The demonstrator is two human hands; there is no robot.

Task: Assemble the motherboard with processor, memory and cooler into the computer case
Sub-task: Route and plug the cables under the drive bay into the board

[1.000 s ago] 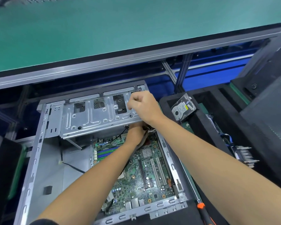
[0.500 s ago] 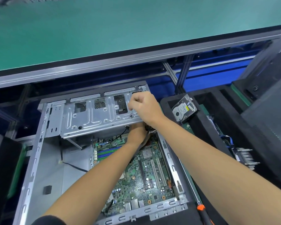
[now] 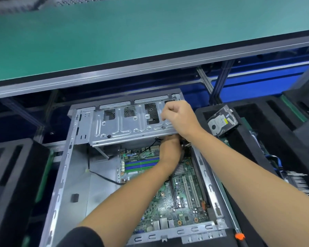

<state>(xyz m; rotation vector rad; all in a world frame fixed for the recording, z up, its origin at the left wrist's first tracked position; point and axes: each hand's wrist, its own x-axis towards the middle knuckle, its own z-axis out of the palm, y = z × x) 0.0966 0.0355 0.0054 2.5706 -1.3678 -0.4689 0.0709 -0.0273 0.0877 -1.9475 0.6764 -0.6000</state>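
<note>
An open grey computer case lies on its side below me. A green motherboard sits inside it, with blue and green memory slots near its far end. A silver drive cage spans the far end of the case. My right hand is closed in a fist on the cage's right end. My left hand reaches under the cage at the board's far right corner, among black cables; its fingers are hidden, so what it grips is unclear.
A hard drive rests on black foam trays at the right. A screwdriver with an orange collar lies along the case's right side. Black foam stands at the left. A green-topped bench overhangs the far side.
Both hands stay at the drive cage's right end; only the view shifts slightly.
</note>
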